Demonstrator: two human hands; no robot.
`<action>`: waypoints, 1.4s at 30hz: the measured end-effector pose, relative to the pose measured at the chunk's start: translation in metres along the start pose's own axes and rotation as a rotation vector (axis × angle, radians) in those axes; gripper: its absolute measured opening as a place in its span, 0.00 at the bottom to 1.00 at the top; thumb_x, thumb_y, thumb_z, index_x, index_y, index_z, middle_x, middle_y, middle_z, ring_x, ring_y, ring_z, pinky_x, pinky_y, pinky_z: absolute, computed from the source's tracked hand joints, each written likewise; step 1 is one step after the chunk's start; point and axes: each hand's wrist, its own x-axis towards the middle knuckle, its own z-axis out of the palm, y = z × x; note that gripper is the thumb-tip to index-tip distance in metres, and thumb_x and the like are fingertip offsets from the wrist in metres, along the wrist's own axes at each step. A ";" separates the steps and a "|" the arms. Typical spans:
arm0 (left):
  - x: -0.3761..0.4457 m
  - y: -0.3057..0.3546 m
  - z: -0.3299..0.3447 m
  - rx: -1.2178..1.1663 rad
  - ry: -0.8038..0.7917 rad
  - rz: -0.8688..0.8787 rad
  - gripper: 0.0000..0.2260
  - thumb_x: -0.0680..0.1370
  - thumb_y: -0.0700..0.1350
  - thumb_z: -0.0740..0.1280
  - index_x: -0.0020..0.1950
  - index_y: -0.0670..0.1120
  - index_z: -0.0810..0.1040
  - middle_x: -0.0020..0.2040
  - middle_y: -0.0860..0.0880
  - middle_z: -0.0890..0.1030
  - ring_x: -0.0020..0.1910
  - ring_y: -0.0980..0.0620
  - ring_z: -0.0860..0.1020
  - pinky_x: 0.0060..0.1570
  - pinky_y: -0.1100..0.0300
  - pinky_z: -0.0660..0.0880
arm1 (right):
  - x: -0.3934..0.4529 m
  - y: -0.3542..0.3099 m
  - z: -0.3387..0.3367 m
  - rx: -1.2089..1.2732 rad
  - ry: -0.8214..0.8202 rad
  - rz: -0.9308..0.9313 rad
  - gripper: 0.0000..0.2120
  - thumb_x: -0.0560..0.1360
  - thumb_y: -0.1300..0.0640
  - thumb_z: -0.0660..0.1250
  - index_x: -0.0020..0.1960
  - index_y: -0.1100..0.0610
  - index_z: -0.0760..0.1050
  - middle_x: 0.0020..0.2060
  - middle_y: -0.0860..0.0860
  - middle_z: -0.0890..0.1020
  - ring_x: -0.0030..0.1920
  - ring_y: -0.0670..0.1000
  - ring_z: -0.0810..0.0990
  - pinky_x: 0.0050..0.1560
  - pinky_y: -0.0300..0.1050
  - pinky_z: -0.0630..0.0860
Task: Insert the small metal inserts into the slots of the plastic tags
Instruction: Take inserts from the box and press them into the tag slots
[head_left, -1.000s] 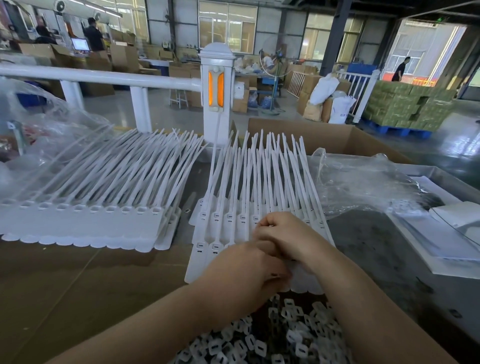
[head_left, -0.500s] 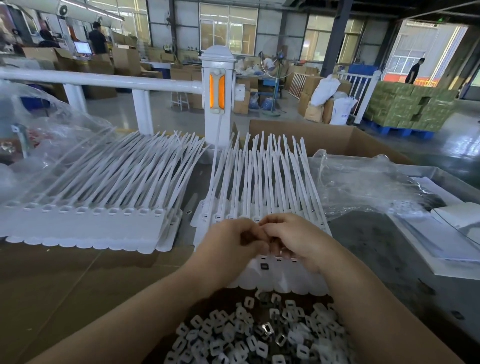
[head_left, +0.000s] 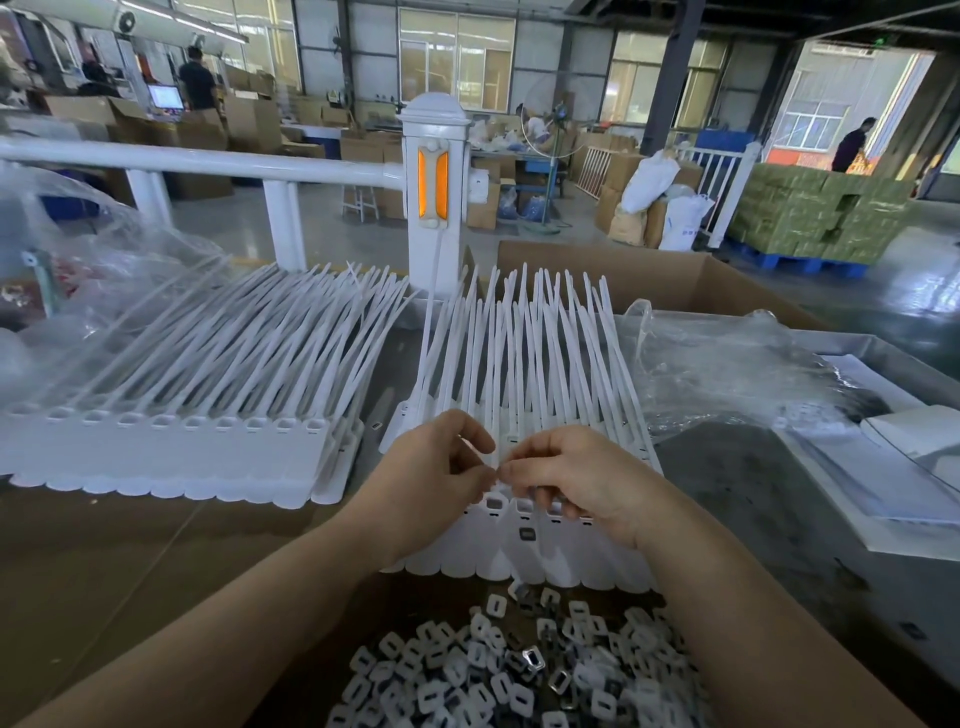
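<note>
Since a second ago both hands have come up off the near row of tags and away from the pile of inserts: the left hand (head_left: 436, 470), which was low by the pile, and the right hand (head_left: 574, 480), which was pressed on the tags, now meet fingertip to fingertip just above the slot ends. Each grip is curled, with thumb and forefinger drawn together where the hands touch, but whatever they hold there is too small to make out (likely one insert being passed or turned, to my eye). That would mean the last slot is done and the next insert is being readied. The task's tags (head_left: 524, 395) lie in a fanned bundle at 12 o'clock from the hands, slot ends toward the person, with one dark insert (head_left: 527, 534) lying loose on the white strip at 6 o'clock from the fingertips. The pile of inserts (head_left: 498, 670) sits nearest the person, at 6 o'clock. A second bundle of tags (head_left: 197, 395) lies at 10 o'clock on the worktop (head_left: 104, 561), clear plastic bags (head_left: 727, 374) at 2 o'clock, and a cardboard box (head_left: 670, 275) behind them. Nothing blocks the slots except the hands themselves, which hide the row beneath them.
</note>
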 end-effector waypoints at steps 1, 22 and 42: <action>0.000 0.000 0.000 0.002 0.001 0.002 0.09 0.77 0.43 0.71 0.49 0.56 0.75 0.39 0.55 0.83 0.37 0.58 0.81 0.37 0.67 0.76 | 0.000 0.000 0.001 -0.028 0.003 -0.006 0.05 0.75 0.57 0.73 0.49 0.57 0.82 0.28 0.45 0.81 0.26 0.42 0.73 0.25 0.34 0.66; -0.005 -0.015 -0.007 0.384 -0.004 0.256 0.12 0.75 0.43 0.71 0.42 0.61 0.77 0.41 0.62 0.78 0.41 0.63 0.78 0.44 0.70 0.74 | 0.003 -0.005 0.021 -0.480 0.144 0.001 0.04 0.74 0.56 0.71 0.42 0.55 0.83 0.37 0.40 0.80 0.42 0.44 0.81 0.42 0.41 0.78; -0.011 0.000 -0.002 0.988 -0.221 0.699 0.15 0.75 0.39 0.64 0.61 0.49 0.74 0.54 0.50 0.74 0.44 0.52 0.70 0.47 0.55 0.73 | 0.005 -0.002 0.014 -0.145 0.165 0.064 0.05 0.79 0.55 0.66 0.47 0.55 0.80 0.27 0.47 0.79 0.21 0.39 0.73 0.22 0.32 0.67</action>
